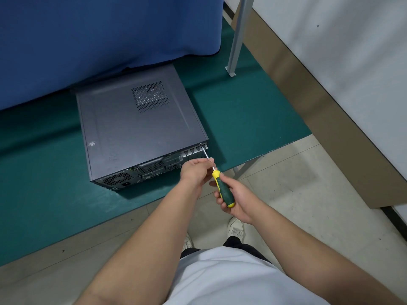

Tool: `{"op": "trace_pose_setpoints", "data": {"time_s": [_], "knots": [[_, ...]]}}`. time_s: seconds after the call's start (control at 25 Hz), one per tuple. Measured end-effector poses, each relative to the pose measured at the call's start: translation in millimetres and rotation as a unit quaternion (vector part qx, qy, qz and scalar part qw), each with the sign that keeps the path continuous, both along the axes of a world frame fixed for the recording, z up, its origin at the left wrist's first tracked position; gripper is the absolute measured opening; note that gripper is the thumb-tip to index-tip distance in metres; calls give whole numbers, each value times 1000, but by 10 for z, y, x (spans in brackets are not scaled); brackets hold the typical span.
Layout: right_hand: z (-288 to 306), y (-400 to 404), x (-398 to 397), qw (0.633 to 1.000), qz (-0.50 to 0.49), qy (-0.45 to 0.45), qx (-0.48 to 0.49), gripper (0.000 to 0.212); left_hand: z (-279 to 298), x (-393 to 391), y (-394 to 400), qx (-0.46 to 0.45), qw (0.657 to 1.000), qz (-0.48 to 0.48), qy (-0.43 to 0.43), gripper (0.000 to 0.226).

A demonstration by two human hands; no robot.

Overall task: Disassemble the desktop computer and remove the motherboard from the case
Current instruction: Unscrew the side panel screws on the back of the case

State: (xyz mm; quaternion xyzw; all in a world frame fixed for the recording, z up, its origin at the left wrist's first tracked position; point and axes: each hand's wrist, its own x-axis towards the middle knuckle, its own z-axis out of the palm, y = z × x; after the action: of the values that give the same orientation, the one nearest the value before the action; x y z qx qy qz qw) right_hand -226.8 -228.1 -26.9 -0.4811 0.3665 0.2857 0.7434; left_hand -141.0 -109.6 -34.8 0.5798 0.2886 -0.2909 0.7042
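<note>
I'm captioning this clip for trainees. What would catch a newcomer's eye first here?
First the yellow-and-green screwdriver, gripped by the right hand while the left hand pinches its shaft, tip at the rear top corner of the grey computer case. The case lies flat, lid still on, on the green table mat, in front of a blue cloth.

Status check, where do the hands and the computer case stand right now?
Right hand grips screwdriver handle; left hand pinches its shaft. Tip at rear top corner of computer case. Side panel still on. Nothing blocking.
</note>
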Motion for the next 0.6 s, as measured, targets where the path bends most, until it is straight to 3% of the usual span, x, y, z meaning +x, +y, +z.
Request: {"op": "trace_pose_setpoints", "data": {"time_s": [0.08, 0.2, 0.4, 0.6], "knots": [[-22, -41, -20, 1000, -8, 11, 26, 48, 33, -4, 28, -28, 1000, -11, 4, 11], [-26, -2, -8, 1000, -21, 0, 4, 36, 39, -2, 57, -46, 999, -15, 21, 17], [-4, 105, -6, 998, -32, -33, -44, 21, -12, -59, 0, 12, 999, -15, 32, 25], [27, 68, -19, 1000, -30, -1, 3, 36, -8, -42, 12, 2, 1000, -15, 10, 10]]}}
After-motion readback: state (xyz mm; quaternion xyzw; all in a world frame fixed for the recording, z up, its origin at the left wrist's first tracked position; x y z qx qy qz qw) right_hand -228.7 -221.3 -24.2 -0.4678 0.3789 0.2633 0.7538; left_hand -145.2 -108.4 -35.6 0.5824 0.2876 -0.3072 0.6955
